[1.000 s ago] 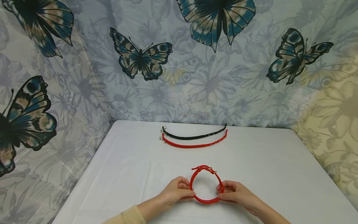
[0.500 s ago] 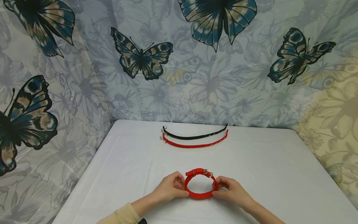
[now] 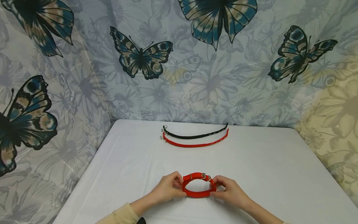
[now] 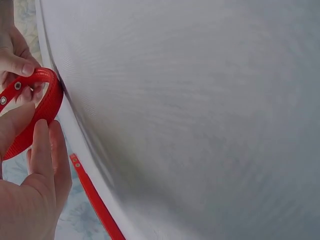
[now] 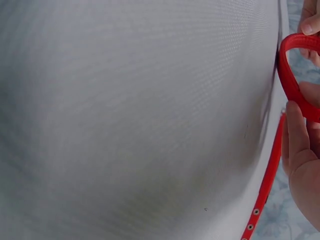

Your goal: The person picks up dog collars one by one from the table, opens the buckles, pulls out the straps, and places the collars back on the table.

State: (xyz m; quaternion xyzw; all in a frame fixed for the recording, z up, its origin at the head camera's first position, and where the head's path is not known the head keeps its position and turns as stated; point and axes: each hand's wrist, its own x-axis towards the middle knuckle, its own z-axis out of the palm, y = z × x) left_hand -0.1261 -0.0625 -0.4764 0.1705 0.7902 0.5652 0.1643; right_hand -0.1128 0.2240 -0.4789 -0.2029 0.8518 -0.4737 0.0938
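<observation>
Red collar, buckled into a ring
Left hand and right hand pinch opposite sides with their fingers, probably to steady it, buckle on the far side.

We found ourselves at what looked like a draped indoor corner, though we could not tell whether it belonged to a home, a studio or some other room. Behind the white-covered worktop and along both its sides hung creased grey-blue fabric, patterned with flowers and large teal-and-black butterflies. To the right we saw this fabric turn yellowish, and the worktop's far edge stood close against it.
</observation>
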